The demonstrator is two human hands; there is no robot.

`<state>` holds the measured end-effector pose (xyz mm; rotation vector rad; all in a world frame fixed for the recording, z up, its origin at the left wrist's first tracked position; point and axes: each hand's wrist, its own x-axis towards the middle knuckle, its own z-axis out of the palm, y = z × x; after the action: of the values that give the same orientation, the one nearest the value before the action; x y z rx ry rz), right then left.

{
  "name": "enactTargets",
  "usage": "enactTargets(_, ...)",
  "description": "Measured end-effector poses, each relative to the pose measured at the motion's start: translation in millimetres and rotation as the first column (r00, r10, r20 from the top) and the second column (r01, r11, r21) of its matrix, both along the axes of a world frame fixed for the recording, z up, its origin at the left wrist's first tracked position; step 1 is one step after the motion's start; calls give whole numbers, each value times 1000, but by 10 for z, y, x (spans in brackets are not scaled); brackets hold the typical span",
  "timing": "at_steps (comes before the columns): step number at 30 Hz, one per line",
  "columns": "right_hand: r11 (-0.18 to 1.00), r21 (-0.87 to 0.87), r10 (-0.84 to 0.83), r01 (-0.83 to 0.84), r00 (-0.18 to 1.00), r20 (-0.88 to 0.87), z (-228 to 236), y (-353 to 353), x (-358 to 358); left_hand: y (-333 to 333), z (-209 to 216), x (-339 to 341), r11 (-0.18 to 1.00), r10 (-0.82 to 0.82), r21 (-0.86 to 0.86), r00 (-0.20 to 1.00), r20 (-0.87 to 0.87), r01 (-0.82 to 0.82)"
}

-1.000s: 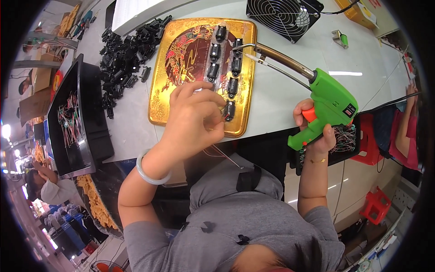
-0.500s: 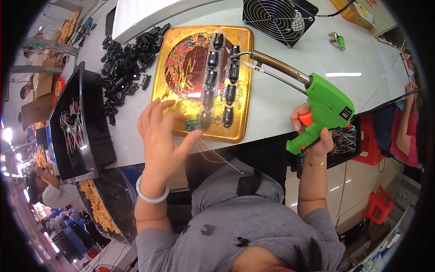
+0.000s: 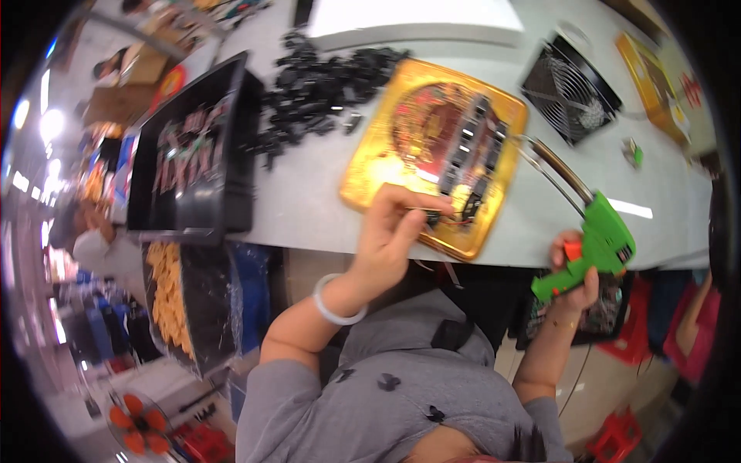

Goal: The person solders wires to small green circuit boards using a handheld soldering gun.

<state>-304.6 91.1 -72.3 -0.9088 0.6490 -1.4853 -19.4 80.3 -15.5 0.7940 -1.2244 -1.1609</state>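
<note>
A pale grey workbench [image 3: 309, 193] fills the view, crowded with parts under bright workshop light. At the far left, a black plastic bin [image 3: 193, 154] sits at the bench edge, holding small wired pieces too blurred to tell apart. Just to its right, a loose pile of black plastic parts [image 3: 316, 96] spreads across the surface. Beside that pile lies a gold-coloured tray [image 3: 370, 174] with a red pattern in its middle and two rows of small black components [image 3: 471, 158] lined up on it.

My left hand [image 3: 390, 235] reaches over the near edge of the tray, fingers drawn together, thumb and forefinger pinched on a small dark component with thin wires [image 3: 444, 218] at the tray's near corner. A white bangle [image 3: 333, 302] circles that wrist.

Farther right, my right hand [image 3: 575, 270] is wrapped tight around the grip of a green soldering gun [image 3: 590, 251], held off the bench edge, its long metal tip [image 3: 548, 174] angled up and left to the tray's right rim. Behind it stands a black fan [image 3: 571, 89], well apart from the tray, and a small green object [image 3: 633, 152] lies near it on the bench.
</note>
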Motion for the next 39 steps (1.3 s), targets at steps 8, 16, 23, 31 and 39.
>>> enactTargets(8,996,-69,60,-59,998,21,36,2,35,112,-24,223,971,61,219,794,-604,92)
enactTargets(16,985,-98,150,-142,986,74,70,-22,13,266,-152,464,991,83,134,861,-502,-18)
enactTargets(23,991,-79,115,-110,992,60,112,-63,73,491,9,598,905,-118,274,809,-576,327)
enactTargets(31,995,-57,86,-82,993,75,-19,-6,-56,841,1226,1578,952,-26,304,971,237,-49)
enactTargets(39,991,-65,123,-115,984,128,155,-17,74,-357,1766,4415,668,652,10,592,474,-744)
